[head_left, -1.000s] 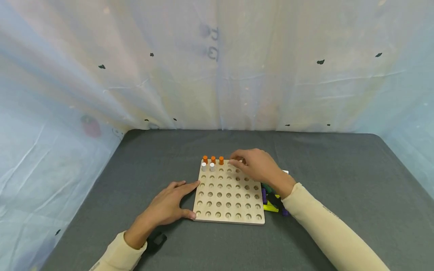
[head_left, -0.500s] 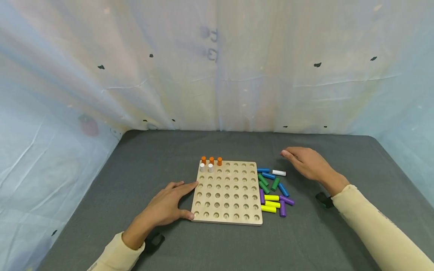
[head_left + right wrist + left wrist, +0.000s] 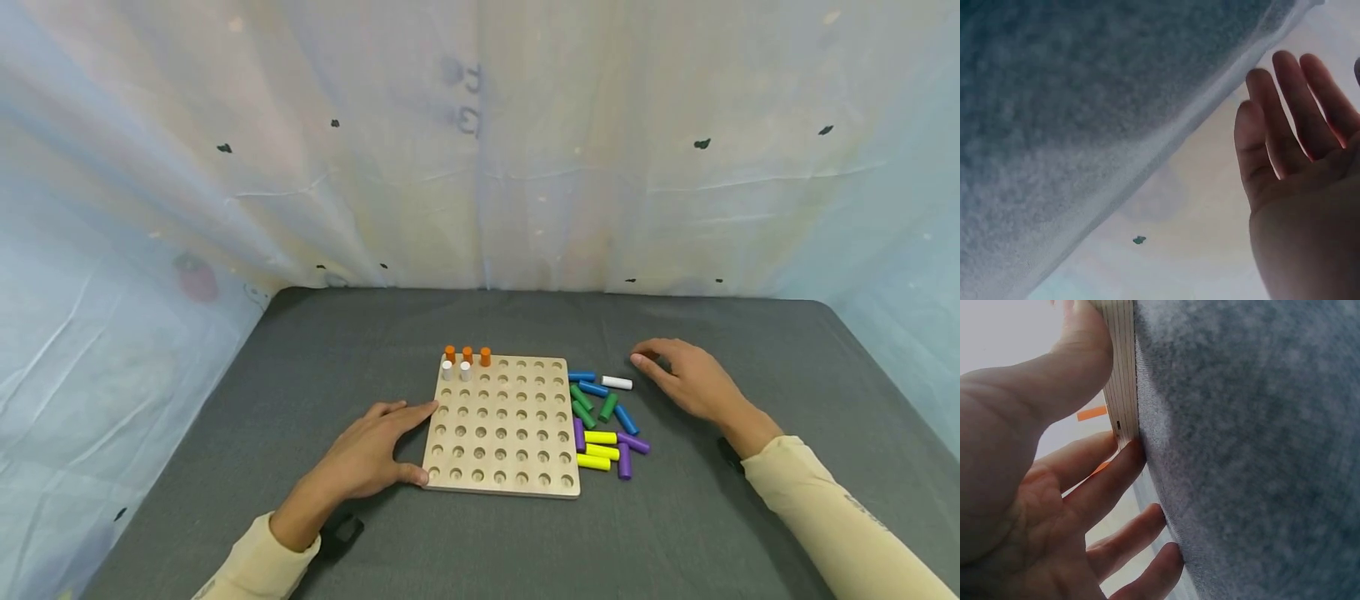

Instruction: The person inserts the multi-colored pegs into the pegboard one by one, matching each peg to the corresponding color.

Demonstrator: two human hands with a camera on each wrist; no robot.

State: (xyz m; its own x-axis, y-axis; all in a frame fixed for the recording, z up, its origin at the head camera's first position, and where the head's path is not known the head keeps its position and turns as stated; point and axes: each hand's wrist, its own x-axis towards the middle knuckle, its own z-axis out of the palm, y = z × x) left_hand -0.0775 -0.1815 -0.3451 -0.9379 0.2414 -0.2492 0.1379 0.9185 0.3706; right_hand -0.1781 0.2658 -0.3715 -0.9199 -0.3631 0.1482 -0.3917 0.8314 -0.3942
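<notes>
Board of pale wood, drilled with rows of round holes, lies flat near the middle of a grey table. At its far left corner stand three orange pegs in the back row, with two white pegs upright in the row before them.

A left hand touches the board's left edge, its fingers spread and fairly straight, thumb near the front corner, index fingertip farther back. Along the right edge lies a loose scatter: blue pegs and green pegs toward the back, yellow pegs and purple pegs toward the front, and one loose white peg near the back.

The change I notice: a second ago the right hand was over the board's back row; now it is off to the right, just beside that loose white peg and apart from it. Thumb and fingers are parted, with nothing between them that I can see; whether the hand touches the table I cannot tell. The same five pegs stand in the board, so I judge that this shift has added none, and that the right hand is better placed for the loose pegs than for the holes.

Cream sleeves cover both forearms, and a pale curtain hangs behind.
</notes>
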